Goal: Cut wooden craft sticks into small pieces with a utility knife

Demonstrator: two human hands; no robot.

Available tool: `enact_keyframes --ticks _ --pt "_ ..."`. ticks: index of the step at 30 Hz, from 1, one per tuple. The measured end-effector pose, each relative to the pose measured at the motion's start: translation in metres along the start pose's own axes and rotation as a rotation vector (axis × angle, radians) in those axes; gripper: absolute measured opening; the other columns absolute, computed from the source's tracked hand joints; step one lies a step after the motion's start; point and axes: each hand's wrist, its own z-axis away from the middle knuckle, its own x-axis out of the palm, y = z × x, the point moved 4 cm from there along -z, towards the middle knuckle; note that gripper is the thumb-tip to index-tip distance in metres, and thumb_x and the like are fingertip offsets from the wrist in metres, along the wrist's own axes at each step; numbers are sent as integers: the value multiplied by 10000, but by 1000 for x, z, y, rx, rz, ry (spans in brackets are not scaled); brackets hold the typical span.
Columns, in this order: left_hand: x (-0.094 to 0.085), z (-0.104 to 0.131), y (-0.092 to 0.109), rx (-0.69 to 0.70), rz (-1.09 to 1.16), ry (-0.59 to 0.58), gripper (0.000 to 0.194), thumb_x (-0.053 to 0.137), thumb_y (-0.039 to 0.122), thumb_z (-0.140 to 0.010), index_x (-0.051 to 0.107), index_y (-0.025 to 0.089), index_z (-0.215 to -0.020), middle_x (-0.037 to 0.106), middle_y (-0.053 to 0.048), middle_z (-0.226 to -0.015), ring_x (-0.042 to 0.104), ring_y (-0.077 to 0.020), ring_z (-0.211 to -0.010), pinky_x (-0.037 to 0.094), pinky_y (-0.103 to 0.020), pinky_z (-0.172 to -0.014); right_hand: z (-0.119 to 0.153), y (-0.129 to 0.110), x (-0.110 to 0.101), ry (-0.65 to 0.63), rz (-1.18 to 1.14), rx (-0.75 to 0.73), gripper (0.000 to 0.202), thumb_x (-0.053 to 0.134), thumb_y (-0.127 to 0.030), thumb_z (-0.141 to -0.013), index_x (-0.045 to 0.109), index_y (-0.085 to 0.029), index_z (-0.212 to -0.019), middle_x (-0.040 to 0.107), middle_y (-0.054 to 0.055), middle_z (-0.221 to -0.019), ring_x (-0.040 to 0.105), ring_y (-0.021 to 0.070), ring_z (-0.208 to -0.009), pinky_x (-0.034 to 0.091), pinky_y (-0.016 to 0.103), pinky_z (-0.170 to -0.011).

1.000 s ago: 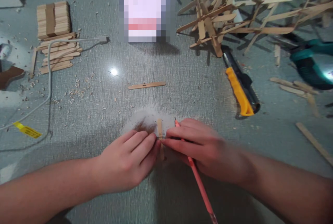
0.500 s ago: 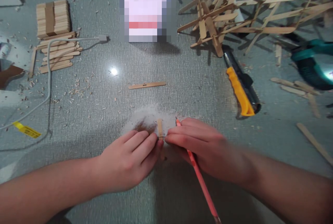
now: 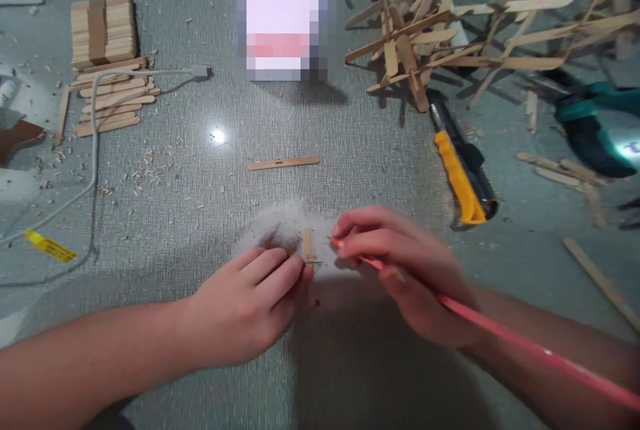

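Note:
My left hand (image 3: 255,300) is closed, its fingertips pinching the near end of a short piece of wooden craft stick (image 3: 307,242) that points away from me. Faint dark lines cross the stick near my fingertips, and a thin dark sliver juts out to its right. In my right hand (image 3: 410,263) a long coral-red pencil (image 3: 493,327) lies between thumb and fingers, its tip close to the right of the stick. Under both is a whitish dusty patch (image 3: 293,210) on the table. Beyond it lies a craft stick with a small slot (image 3: 295,163).
A yellow-handled utility knife (image 3: 457,170) and teal-handled pliers (image 3: 583,123) lie to the right. An assembled craft-stick lattice (image 3: 415,37) fills the back right. Banded sticks (image 3: 113,30), loose sticks and a white cable (image 3: 95,130) are at left. A pixelated object (image 3: 280,10) stands at the back.
My right hand has drawn back from the stick and turned the pencil, whose rear end has swung out to the right. My left hand has stayed in place.

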Motion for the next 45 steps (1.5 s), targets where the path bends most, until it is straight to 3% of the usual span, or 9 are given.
enact_keyframes --ticks 3,6,10,17,32,45 --pt "2 1 1 -7 10 -1 263 636 163 -932 681 9 -1141 672 -129 -1019 612 -233 -901 592 -374 -738 -3 1 -1 6 -45 18 398 345 -444 -1067 588 -210 -855 583 34 -881 584 129 -751 494 288 -673" --pt "3 2 1 -25 30 -4 236 644 153 -927 685 17 -1116 667 -127 -1062 609 -231 -931 587 -372 -765 -9 -3 2 -27 16 -13 102 568 -217 -960 581 -217 -859 639 21 -853 619 119 -726 502 258 -638" --pt "5 3 1 -35 56 -1 175 606 131 -943 693 41 -1065 665 -130 -1089 608 -231 -948 578 -382 -784 -14 -6 7 -6 37 -16 179 612 -61 -814 562 -229 -847 675 0 -797 646 115 -693 512 241 -620" --pt "3 1 -1 -43 75 -3 175 556 141 -970 694 54 -1034 665 -126 -1045 603 -236 -944 557 -381 -754 -12 -4 13 -13 23 -13 222 616 -72 -791 480 -244 -760 633 -31 -745 573 89 -600 450 231 -538" --pt "4 2 0 -52 97 -9 124 578 140 -956 691 89 -961 648 -133 -1089 598 -231 -957 554 -379 -784 -14 -4 15 -31 35 -27 214 594 -77 -811 465 -235 -748 624 -32 -738 560 76 -596 427 213 -524" --pt "4 1 -1 -38 108 -15 176 561 139 -947 698 56 -1018 668 -145 -1061 598 -256 -936 562 -394 -749 -13 -3 16 -34 42 -5 224 604 -52 -787 474 -232 -749 631 -34 -751 563 72 -608 426 213 -534"
